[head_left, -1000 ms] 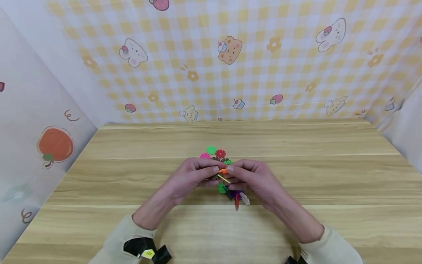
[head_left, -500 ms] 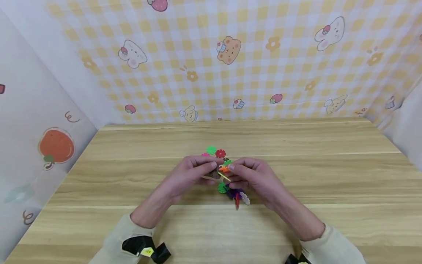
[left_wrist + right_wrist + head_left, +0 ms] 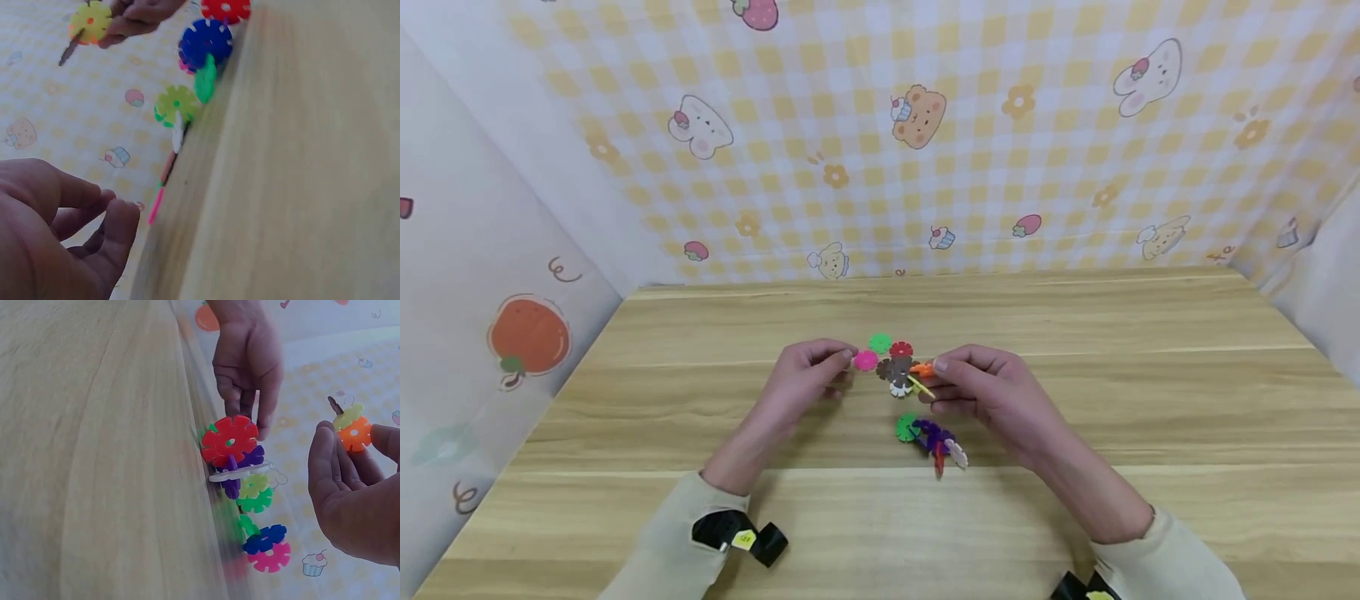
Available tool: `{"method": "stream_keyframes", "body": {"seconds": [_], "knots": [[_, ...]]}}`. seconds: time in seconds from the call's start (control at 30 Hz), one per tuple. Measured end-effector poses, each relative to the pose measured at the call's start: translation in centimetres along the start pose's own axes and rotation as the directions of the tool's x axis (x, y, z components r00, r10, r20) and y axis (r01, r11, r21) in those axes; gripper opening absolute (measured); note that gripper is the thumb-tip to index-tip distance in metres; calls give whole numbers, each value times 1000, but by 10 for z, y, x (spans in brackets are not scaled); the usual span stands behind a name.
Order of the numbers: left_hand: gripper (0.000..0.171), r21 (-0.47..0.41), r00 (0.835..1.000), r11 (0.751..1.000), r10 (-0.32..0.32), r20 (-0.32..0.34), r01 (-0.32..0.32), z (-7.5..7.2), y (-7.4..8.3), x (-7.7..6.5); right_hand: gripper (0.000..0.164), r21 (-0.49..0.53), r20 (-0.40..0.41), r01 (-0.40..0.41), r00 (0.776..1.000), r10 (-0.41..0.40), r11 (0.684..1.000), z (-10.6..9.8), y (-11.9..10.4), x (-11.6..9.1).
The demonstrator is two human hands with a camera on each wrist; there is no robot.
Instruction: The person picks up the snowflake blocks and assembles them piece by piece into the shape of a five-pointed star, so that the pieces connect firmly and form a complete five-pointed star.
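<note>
My right hand pinches an orange snowflake disc between thumb and fingers. Slotted onto it are a yellow disc and a brown disc, raised off the table. My left hand is beside a pink disc, fingers loosely bent and fingertips close to its edge. In the left wrist view nothing sits between that thumb and forefinger. Behind the right hand's piece lie a green disc, a red disc and a white disc, which the raised piece partly overlaps.
Nearer the person stands a joined cluster with a green disc, a purple disc, a red disc and a pale disc. The wooden table meets a checked backdrop behind.
My left hand has drawn away to the left from the brown disc, to beside the pink disc. The right hand has shifted slightly right and up with the orange disc.
</note>
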State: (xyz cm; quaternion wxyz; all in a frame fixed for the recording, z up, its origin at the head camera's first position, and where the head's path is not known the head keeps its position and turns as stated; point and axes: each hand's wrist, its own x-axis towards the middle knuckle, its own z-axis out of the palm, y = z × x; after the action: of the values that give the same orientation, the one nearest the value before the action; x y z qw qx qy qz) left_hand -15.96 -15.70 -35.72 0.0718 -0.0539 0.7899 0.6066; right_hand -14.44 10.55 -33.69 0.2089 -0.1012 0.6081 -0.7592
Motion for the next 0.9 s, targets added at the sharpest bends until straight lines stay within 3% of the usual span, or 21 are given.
{"method": "stream_keyframes", "body": {"seconds": [0.07, 0.13, 0.27, 0.37, 0.53, 0.73, 0.9], "knots": [[24, 121, 998, 991, 61, -27, -57, 1, -3, 3, 15, -2, 1, 0, 1000, 0, 1000, -1, 0, 0], [24, 266, 991, 957, 128, -24, -118, 2, -5, 5, 15, -1, 4, 4, 1000, -4, 1000, -1, 0, 0], [31, 501, 967, 828, 234, 96, -250, 4, -5, 6, 16, 11, 16, 12, 1000, -12, 1000, -2, 0, 0], [35, 570, 955, 767, 238, 175, -296, 5, -4, 4, 16, 18, 24, 9, 1000, -9, 1000, -1, 0, 1], [29, 605, 960, 745, 227, 165, -281, 8, -3, 2, 15, 23, 30, 6, 1000, -7, 1000, -1, 0, 0], [5, 670, 962, 697, 253, 105, -256, 11, -2, 3, 14, 20, 44, 9, 999, -10, 1000, 0, 1, 0], [10, 694, 957, 672, 275, 87, -256, 11, -2, 2, 13, 7, 32, -6, 999, 6, 1000, 1, 2, 1]]}}
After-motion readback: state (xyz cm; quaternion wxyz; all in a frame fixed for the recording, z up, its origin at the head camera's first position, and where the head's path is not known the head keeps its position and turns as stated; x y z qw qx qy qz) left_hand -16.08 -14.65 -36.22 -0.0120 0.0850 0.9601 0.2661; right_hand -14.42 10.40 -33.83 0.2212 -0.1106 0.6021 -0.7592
